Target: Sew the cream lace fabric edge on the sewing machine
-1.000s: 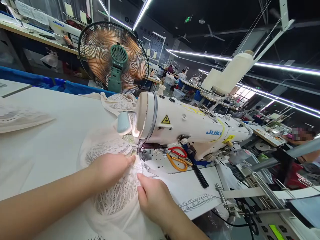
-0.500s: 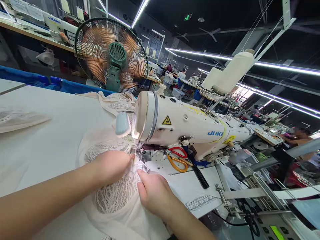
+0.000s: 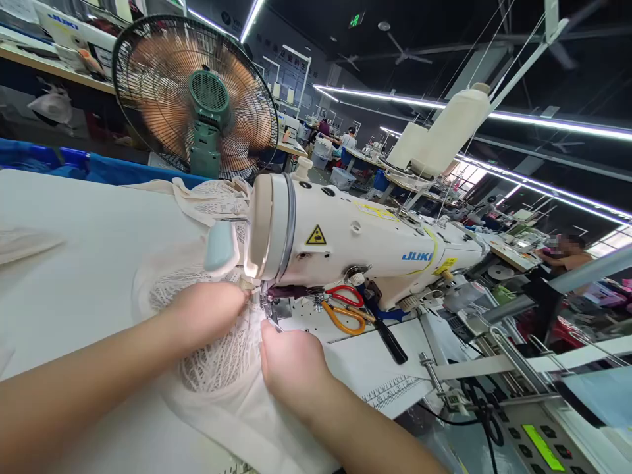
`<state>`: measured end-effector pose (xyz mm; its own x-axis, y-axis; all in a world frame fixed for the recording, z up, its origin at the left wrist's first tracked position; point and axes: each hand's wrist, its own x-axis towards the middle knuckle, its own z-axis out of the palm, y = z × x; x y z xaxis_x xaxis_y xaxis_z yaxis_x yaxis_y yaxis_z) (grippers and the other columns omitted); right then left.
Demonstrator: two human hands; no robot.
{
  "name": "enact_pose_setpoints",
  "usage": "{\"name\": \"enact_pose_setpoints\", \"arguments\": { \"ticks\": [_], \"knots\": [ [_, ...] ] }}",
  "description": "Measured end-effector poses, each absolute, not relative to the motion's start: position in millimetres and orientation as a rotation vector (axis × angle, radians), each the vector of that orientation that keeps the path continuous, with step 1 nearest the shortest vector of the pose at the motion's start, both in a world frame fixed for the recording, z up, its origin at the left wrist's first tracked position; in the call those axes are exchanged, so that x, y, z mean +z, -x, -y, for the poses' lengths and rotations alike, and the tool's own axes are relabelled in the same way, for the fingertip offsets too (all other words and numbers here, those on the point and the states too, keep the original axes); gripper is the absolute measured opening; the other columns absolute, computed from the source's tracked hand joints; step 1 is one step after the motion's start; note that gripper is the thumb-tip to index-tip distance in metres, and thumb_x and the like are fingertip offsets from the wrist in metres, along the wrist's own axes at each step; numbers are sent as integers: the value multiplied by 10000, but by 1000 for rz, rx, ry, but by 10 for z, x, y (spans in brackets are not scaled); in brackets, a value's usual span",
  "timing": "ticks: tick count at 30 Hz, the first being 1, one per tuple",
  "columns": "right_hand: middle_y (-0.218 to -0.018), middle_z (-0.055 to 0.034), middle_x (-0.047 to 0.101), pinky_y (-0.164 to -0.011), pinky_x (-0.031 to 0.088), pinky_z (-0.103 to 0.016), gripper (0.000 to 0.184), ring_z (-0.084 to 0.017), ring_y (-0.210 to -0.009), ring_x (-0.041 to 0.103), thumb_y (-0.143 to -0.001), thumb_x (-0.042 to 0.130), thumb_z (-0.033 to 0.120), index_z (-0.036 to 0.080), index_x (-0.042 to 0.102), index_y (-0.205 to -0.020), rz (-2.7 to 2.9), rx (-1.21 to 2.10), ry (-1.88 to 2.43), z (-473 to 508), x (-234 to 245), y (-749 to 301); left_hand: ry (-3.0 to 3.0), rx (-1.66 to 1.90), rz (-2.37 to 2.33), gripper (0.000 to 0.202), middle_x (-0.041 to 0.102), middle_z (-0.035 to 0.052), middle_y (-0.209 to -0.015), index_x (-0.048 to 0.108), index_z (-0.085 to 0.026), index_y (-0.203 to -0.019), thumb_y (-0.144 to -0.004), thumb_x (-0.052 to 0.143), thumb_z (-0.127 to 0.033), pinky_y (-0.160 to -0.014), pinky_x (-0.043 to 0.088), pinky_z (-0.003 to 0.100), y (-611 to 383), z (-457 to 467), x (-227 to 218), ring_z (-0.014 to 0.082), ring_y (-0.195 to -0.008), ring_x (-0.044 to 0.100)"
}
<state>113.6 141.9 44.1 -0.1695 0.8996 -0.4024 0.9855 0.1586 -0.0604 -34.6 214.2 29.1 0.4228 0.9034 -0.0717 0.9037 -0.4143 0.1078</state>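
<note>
A cream lace garment (image 3: 217, 362) lies on the white table, one edge reaching under the needle area of the sewing machine (image 3: 345, 230). My left hand (image 3: 210, 313) is closed at the fabric, its fingertips just left of the presser foot (image 3: 266, 304) and partly hidden. In front of the foot, my right hand (image 3: 293, 362) pinches the garment's edge between thumb and fingers. A small metal piece shows by its fingertips; I cannot tell whether the hand touches it. The garment's plain cloth hangs down below the right hand.
Red-handled and orange-handled scissors (image 3: 343, 319) and a black-handled tool (image 3: 390, 339) lie right of the needle. A ruler scale (image 3: 390, 394) marks the table's front. Behind stands a running fan (image 3: 210, 99). More cream fabric (image 3: 212, 197) lies behind the machine head.
The view has shifted, so the machine and fan sit further left. Both hands have moved in closer to the presser foot, with the lace edge still between them.
</note>
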Motion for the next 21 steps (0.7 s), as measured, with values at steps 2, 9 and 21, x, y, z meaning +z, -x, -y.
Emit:
{"name": "enact_pose_setpoints", "arguments": {
  "ticks": [2, 9, 21],
  "knots": [
    [-1004, -145, 783, -734, 581, -343, 645, -288, -933, 759, -900, 582, 121, 169, 492, -1536, -2228, -437, -1800, -1365, 448, -1194, -2573, -112, -1674, 455, 761, 206, -1062, 769, -140, -1116, -799, 460, -36, -593, 572, 437, 370, -2071, 324, 399, -808, 750],
    [-1124, -115, 697, -694, 515, -323, 548, -262, -918, 690, -829, 581, 126, 254, 616, -1361, -2429, -394, -1646, -1133, 309, -1573, -2995, -8, -1500, 455, 546, 201, -1543, 748, -166, -1254, -988, 460, -398, -1108, 434, 654, 579, -1511, 186, 440, -1421, 494],
    [-1063, -143, 780, -605, 517, -315, 846, -279, -911, 759, -851, 628, 114, 184, 313, -1633, -2240, -478, -1563, -1366, 497, -1444, -2585, -37, -1702, 759, 227, 264, -1703, 540, -133, -1497, -841, 616, -507, -1179, 392, 581, 831, -1843, 22, 462, -1521, 342]
  ]
}}
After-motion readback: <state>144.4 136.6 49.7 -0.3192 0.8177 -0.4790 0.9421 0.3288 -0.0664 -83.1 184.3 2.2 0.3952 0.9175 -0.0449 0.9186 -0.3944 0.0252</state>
